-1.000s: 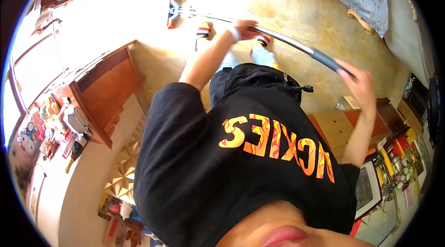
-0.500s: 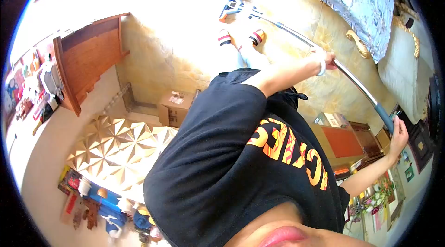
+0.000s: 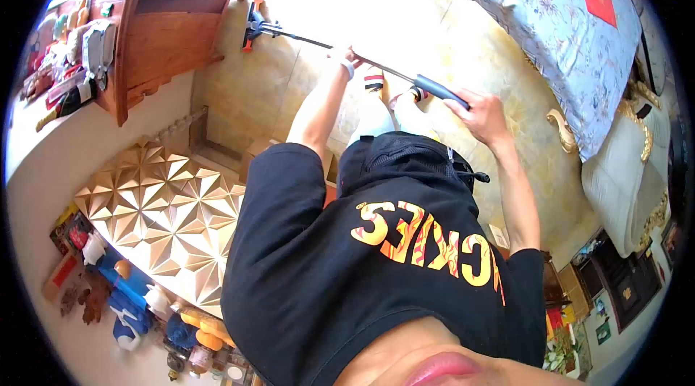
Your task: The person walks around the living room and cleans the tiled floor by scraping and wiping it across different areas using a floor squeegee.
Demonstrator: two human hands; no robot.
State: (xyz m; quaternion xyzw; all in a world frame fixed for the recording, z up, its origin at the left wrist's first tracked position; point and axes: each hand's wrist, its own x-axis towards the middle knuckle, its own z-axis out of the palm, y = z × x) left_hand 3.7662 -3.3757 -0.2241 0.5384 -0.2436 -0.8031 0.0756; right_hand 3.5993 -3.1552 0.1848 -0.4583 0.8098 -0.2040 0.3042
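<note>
A mop with a dark pole slants across the upper middle of the head view. Its blue-grey head with orange ends is on the floor at the upper left, beside the wooden cabinet. My left hand, with a pale band at the wrist, is closed around the middle of the pole. My right hand is closed on the grey-blue grip at the upper end, thumb along it. Below the pole are my feet in striped slippers.
A wooden cabinet stands at the left near the mop head. At the right is a table with a blue floral cloth, a gold curved leg and a pale upholstered chair. Gold faceted panels are at the lower left.
The mop has swung left, its head moving from the upper middle to beside the cabinet. My right hand has come in from the far right, and my left hand has moved left.
</note>
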